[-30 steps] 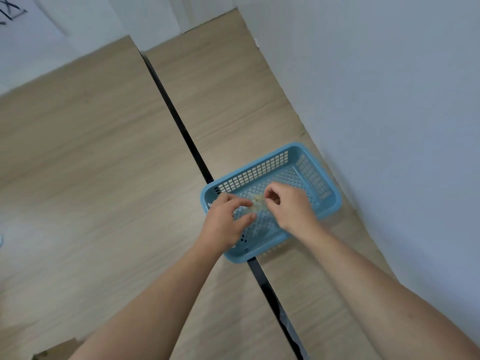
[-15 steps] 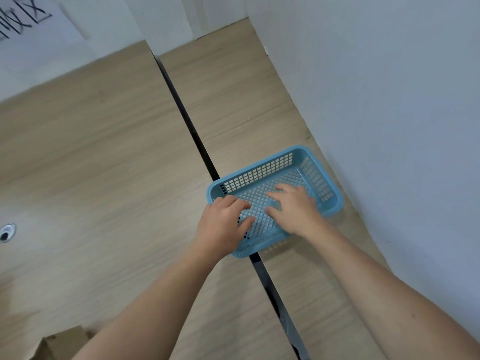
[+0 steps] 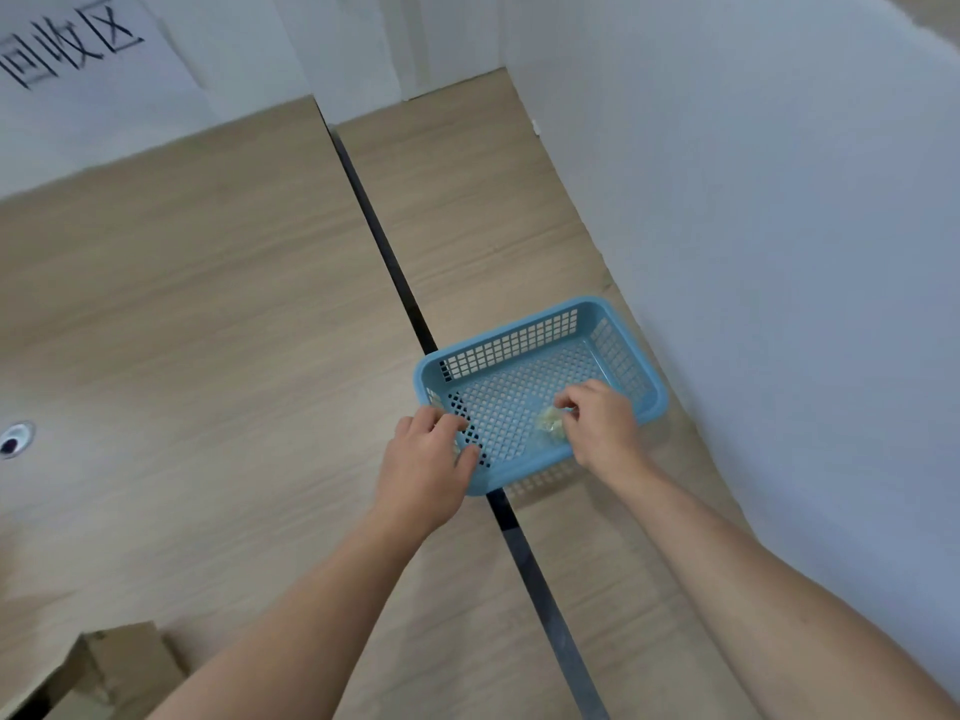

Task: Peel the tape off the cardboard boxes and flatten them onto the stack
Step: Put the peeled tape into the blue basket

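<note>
Your left hand (image 3: 423,467) rests at the near left corner of the blue basket (image 3: 652,407), fingers loosely curled, the fingertips on the rim and the thumb just inside against the perforated floor. It holds nothing that you can make out. Your right hand (image 3: 602,426) is inside the basket on the near right side, fingers bent in a loose pinch, with the fingertips beside a crumpled wad of clear tape (image 3: 549,423) lying on the basket floor. Whether the fingers still grip the wad or merely touch it cannot be told; the wad sits against the index finger and thumb.

The basket stands on the wooden bench (image 3: 208,330), straddling the dark gap (image 3: 384,252) between the two bench tops, close to the white wall (image 3: 779,252) on your right. A cardboard box (image 3: 104,667) shows at the lower left edge, well apart from both hands, only partly in view. A round cable hole (image 3: 13,439) sits at the far left of the bench.
</note>
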